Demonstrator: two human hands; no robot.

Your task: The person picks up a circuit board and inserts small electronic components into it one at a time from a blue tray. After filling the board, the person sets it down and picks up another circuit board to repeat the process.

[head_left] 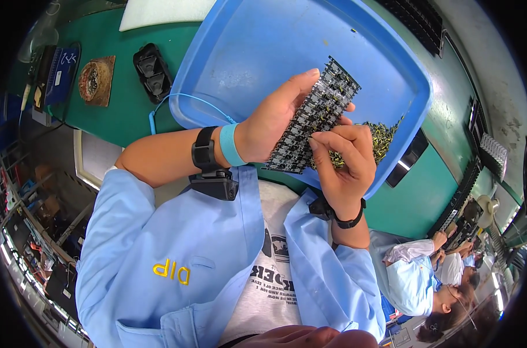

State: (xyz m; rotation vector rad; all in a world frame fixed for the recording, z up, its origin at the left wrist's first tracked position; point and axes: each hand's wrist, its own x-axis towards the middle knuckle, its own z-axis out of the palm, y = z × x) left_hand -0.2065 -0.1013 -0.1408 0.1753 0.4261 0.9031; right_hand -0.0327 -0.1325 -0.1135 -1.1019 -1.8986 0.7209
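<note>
Circuit-board panel (pixel 314 116) is tilted over the blue tray (pixel 231 64), presumably keeping loose components (pixel 382 139) contained; left hand (pixel 273 119) grips the panel's left edge, right hand (pixel 352 159) pinches narrowly at its face, any held part indiscernible.

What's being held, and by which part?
The left hand holds the dark circuit panel by its long edges; whether the right hand pinches anything cannot be told.

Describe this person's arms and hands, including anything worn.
The left hand is bare; its arm wears a pale blue sleeve, black strap with boxy dark device, and turquoise wristband with blue cord. The right hand is also bare; its arm wears a black wristband and pale blue sleeve.
</note>
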